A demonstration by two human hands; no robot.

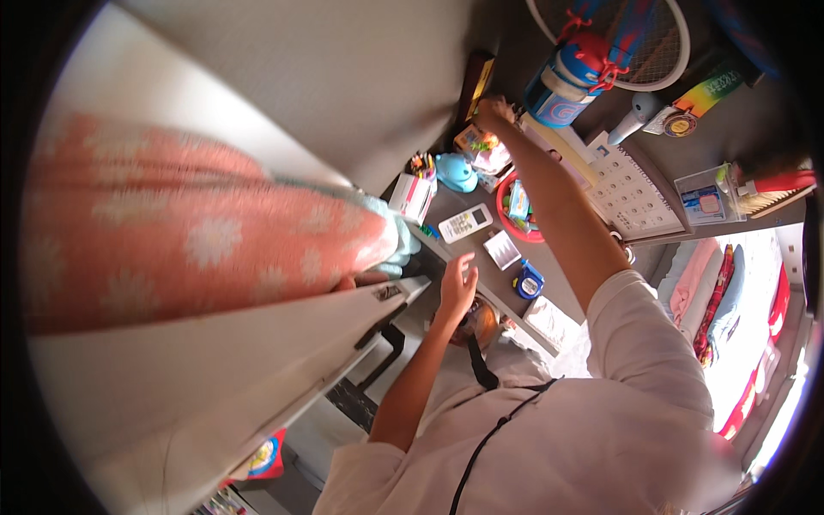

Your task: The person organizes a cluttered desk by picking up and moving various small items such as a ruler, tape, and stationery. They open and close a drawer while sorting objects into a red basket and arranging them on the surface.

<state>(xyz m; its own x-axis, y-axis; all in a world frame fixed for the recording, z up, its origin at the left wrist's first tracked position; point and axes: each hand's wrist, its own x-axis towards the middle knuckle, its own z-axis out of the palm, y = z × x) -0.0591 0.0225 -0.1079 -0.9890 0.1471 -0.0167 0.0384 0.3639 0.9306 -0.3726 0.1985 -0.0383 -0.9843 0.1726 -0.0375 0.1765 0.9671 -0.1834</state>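
My right hand (pixel 493 111) is stretched far out over the grey desk (pixel 455 202), fingers curled, beside a dark flat thing with a yellow edge (pixel 476 80) and a small colourful box (pixel 481 146). What it holds, if anything, is hidden. My left hand (pixel 459 283) hovers with fingers spread at the desk's near edge, holding nothing. It is just above a round orange-brown thing (pixel 482 324) and close to a small white box (pixel 501 250). A white remote control (pixel 464 222) lies beyond my left hand.
On the desk are a blue toy figure (pixel 456 172), a white pen holder (pixel 412 196), a red bowl (pixel 505 204) with packets and a small blue gadget (pixel 528 281). A white calendar (pixel 631 193), a blue bottle (pixel 566 77) and a racket (pixel 639 39) are behind. Pink flowered cloth (pixel 189 227) fills the left.
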